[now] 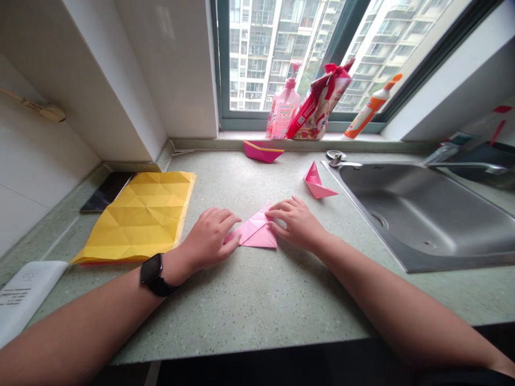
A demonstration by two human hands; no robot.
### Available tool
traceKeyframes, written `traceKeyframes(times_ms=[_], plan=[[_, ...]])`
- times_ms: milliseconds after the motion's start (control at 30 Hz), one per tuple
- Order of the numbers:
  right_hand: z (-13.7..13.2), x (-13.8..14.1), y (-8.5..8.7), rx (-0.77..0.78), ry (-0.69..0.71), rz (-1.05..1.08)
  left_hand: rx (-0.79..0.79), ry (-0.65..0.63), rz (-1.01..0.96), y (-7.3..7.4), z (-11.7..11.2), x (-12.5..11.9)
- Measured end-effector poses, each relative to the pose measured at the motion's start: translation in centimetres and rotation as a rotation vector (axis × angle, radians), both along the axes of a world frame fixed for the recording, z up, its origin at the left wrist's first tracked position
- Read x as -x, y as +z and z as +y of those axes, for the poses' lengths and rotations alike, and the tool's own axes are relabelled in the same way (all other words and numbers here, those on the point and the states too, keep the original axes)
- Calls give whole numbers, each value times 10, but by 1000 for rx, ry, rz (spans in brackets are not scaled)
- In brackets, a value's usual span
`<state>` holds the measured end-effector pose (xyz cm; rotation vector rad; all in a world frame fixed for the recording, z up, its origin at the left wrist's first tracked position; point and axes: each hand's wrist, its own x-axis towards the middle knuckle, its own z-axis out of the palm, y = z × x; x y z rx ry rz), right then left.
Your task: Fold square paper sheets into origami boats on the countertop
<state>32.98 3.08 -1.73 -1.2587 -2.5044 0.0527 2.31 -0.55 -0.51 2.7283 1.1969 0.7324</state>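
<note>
A pink piece of folded paper (pixel 257 233) lies on the speckled countertop, with crease lines and overlapping flaps showing. At its left corner, the thumb and curled fingers of my left hand (pixel 211 236) pinch the edge. My right hand (pixel 298 222) grips the opposite side, fingertips on the top flap and thumb lower down. Beyond my right hand stands a pink paper boat (pixel 317 185). A darker magenta paper boat (pixel 263 154) with a yellow rim rests by the window ledge.
Creased yellow paper (pixel 140 214) lies at left, partly over a dark flat device (pixel 107 192). A white object (pixel 30 295) is at the near left. The steel sink (pixel 402 225) takes up the right. A pump bottle (pixel 284 112), red bag (pixel 322 104) and orange-white bottle (pixel 368 115) line the sill.
</note>
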Motion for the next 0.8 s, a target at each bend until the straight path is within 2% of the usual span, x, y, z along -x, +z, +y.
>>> traceKeyframes(times_ms=[167,300,500,800], plan=[[-6,2,1,-45,67,-17,91,135,93,-2,3,1],[-9,5,3,-52,166,-23,128,188,107,-4,6,3],[-10,4,4,-28,222,34,164,171,112,-3,8,3],[-8,5,5,-95,140,162,91,106,-8,0,6,4]])
